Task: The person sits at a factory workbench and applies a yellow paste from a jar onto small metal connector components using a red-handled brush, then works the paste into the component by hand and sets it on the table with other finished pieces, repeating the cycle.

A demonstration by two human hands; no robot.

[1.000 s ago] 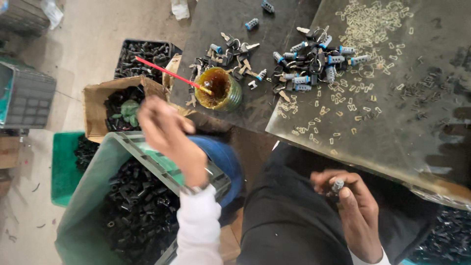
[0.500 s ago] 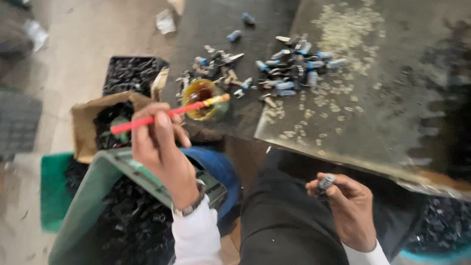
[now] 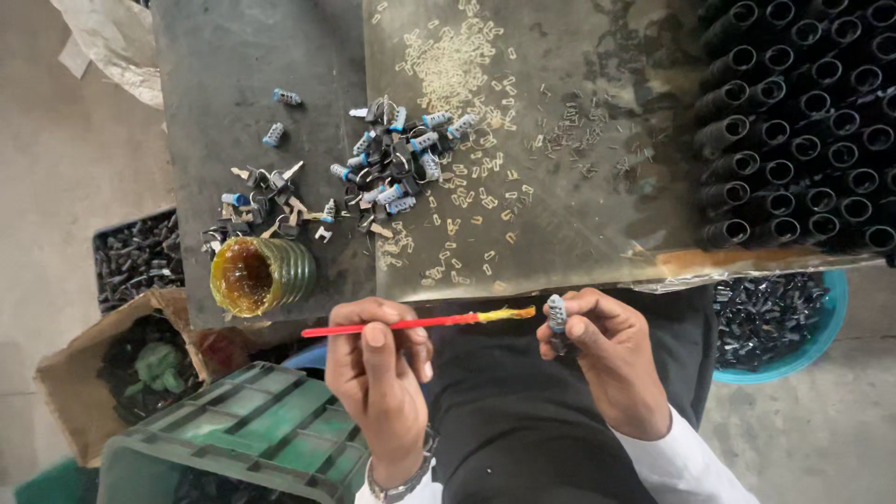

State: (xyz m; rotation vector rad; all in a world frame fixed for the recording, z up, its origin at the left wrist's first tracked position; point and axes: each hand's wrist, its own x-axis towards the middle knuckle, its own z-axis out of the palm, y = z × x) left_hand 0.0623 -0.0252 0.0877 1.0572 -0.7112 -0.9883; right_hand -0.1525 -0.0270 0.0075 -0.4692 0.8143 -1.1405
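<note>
Brush [image 3: 411, 324] loaded with amber grease sits pinched in left hand [image 3: 378, 373]; right hand [image 3: 602, 350] grip closed on small ridged part [image 3: 557, 313]; greasing step, next needs tip meeting part.

I am seeing my right hand [image 3: 602, 359] covering most of the small blue-topped part [image 3: 557, 313]. At the frame's right edge, the stacked black tubes [image 3: 793, 121] are running out of view, and the green crate [image 3: 243, 439] is getting cut off at the bottom.
</note>
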